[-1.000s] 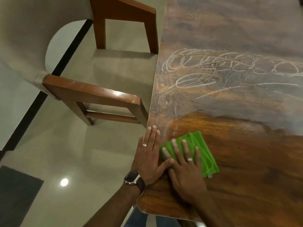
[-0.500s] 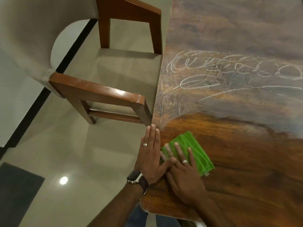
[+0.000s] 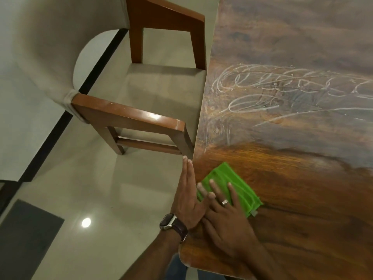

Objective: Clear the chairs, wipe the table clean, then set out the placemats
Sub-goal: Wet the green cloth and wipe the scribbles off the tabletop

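A folded green cloth (image 3: 236,184) lies on the dark wooden table (image 3: 302,209) near its left edge. My right hand (image 3: 228,217) presses flat on the cloth with straight, spread fingers. My left hand (image 3: 189,197), with a watch on its wrist, lies flat along the table's left edge, fingers straight, thumb touching my right hand. White scribble marks (image 3: 282,93) cover the table farther away. The strip of table near my hands looks darker and glossy.
A wooden armchair (image 3: 141,118) with a beige seat stands at the table's left side, its near armrest just beyond my left fingertips. Pale tiled floor (image 3: 90,188) with a black stripe and a dark mat (image 3: 26,239) lies to the left.
Both hands and the cloth have slid a little to the left toward the table's edge. My left hand now sits over the edge rather than on the top.
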